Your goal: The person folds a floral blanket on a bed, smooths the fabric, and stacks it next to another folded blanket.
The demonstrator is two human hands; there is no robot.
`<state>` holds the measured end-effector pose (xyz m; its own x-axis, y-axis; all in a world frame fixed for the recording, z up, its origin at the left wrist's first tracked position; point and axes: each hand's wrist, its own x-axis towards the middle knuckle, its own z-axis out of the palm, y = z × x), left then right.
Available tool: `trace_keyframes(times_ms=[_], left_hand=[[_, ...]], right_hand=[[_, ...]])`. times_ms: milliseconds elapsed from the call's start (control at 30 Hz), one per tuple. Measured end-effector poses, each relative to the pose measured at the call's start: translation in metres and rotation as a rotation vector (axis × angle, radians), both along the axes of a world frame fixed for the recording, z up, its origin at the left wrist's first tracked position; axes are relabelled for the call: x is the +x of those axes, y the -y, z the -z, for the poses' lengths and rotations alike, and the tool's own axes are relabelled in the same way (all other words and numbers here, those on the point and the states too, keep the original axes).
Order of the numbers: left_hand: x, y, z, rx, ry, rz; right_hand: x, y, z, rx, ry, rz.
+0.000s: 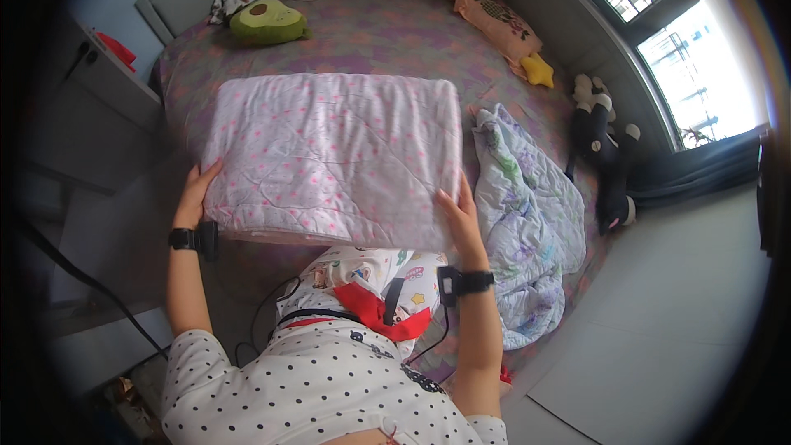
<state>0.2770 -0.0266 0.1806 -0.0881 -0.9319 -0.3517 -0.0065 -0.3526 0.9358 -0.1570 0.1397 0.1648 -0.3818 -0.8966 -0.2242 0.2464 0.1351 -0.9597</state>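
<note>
A folded quilt [329, 156], pale pink with small pink dots, is held up flat in front of me over the near part of the bed. My left hand [196, 191] grips its left edge near the lower corner. On the opposite edge, my right hand [461, 213] has its thumb on top, with the other fingers partly hidden at the side. To the right of the folded quilt, a loose, crumpled quilt [531, 222] in pale blue with purple and green flowers lies spread along the bed.
Patterned sheeting covers the bed [371, 25]. An avocado-shaped cushion [268, 22] lies at the far left, pillows [498, 16] at the far right. A yellow star cushion [537, 70] and black-and-white plush toys [606, 136] line the right side by the window [700, 66]. A cabinet [107, 107] stands left.
</note>
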Motion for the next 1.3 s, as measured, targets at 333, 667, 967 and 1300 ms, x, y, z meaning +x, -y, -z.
trace_keyframes(times_ms=[333, 667, 967, 1300], left_hand=[[0.050, -0.045, 0.164, 0.304, 0.753, 0.256], [-0.176, 0.007, 0.154, -0.080, 0.500, 0.794], [-0.352, -0.093, 0.156, -0.400, 0.437, 1.353], [-0.310, -0.151, 0.182, -0.876, 0.983, 1.531]], right_hand=[[0.010, -0.027, 0.118, 0.418, -0.411, -0.370], [-0.032, -0.079, 0.144, 0.446, -0.530, -0.088], [-0.063, -0.161, 0.150, 0.546, -0.080, 0.409], [-0.110, -0.246, 0.184, 0.735, 0.040, 0.937]])
